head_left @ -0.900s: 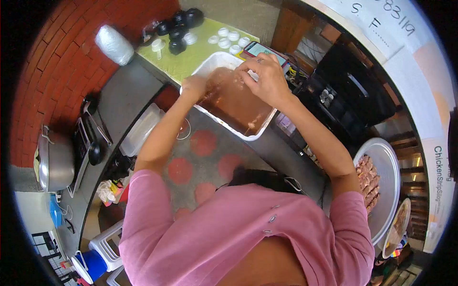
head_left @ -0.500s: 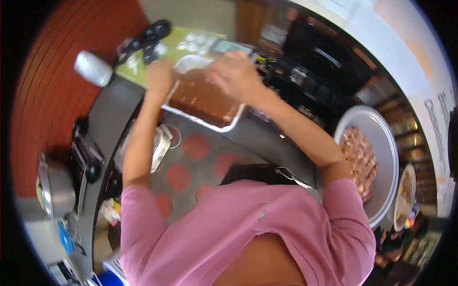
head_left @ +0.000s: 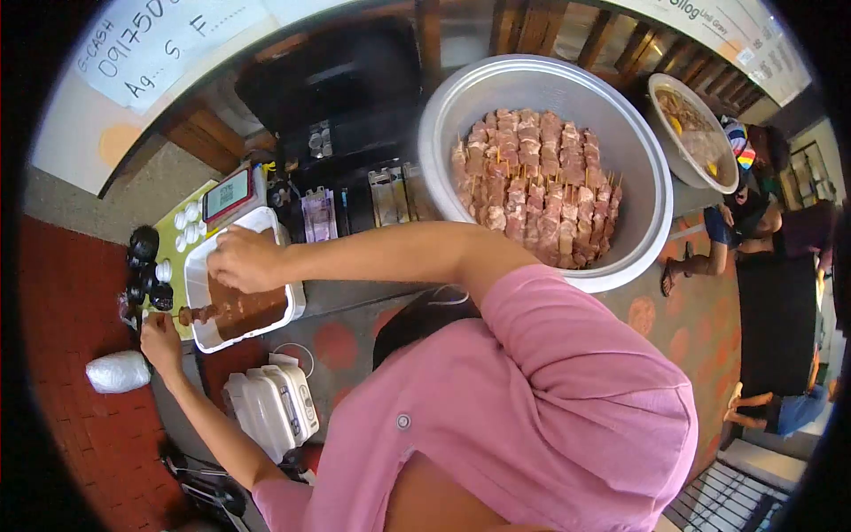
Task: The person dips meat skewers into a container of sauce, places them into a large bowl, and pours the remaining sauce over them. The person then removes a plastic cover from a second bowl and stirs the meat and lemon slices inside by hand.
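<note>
A white rectangular tub (head_left: 296,309) of thin brown sauce (head_left: 253,310) stands on the counter at left. My left hand (head_left: 161,344) is at its near-left rim, fingers closed round the end of a meat skewer (head_left: 200,314). The meat on that skewer is brown with sauce and lies over the tub's edge. My right hand (head_left: 245,260) hovers over the sauce with its fingers curled together; whatever they hold, if anything, is hidden. To the right stands a big grey basin (head_left: 651,208), where raw meat skewers (head_left: 541,191) are stacked in rows.
Behind the tub are a framed QR code (head_left: 232,195), small white containers (head_left: 188,217) and round black items (head_left: 144,244). Banknotes (head_left: 319,215) lie in a black case. A white appliance (head_left: 270,408), a wrapped roll (head_left: 118,372) and a second bowl (head_left: 691,133) stand around; people are at far right.
My view has turned right, bringing the whole basin into sight. My left hand is now at the tub's rim with the skewer visible. My right hand remains over the sauce.
</note>
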A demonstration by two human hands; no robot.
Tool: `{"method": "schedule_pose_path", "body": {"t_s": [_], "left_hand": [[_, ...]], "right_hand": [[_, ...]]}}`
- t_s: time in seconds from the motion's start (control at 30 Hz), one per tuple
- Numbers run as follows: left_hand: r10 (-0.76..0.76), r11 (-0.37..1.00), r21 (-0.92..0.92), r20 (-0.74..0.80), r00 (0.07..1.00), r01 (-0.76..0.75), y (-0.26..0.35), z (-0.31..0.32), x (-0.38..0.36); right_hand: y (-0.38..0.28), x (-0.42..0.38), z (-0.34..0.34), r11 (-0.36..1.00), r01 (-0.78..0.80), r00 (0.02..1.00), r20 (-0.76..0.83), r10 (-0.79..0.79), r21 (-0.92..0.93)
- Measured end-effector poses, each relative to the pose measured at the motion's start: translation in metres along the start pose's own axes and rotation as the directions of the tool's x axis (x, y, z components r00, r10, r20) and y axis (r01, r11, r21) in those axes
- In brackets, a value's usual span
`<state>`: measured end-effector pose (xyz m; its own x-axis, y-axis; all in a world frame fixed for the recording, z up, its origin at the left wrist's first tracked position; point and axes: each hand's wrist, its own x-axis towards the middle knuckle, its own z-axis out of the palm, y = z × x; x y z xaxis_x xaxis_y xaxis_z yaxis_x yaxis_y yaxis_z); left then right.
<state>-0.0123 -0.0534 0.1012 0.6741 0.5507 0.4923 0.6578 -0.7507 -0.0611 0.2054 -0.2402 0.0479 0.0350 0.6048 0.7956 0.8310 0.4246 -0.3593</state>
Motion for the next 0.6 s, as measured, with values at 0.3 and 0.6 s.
{"method": "schedule_pose_path", "body": {"t_s": [0.3,0.6], "left_hand": [[0.107,0.858,-0.495,-0.09,0.99,-0.138,0.069,-0.084,0.042],[0.367,0.47,-0.745,-0.322,0.873,-0.473,0.341,-0.093,0.096]], "right_hand": [[0.008,-0.014,-0.201,0.877,-0.425,0.804,-0.351,0.48,0.226],[-0.069,-0.146,-0.462,0.652,-0.647,0.75,-0.486,0.449,-0.395]]}}
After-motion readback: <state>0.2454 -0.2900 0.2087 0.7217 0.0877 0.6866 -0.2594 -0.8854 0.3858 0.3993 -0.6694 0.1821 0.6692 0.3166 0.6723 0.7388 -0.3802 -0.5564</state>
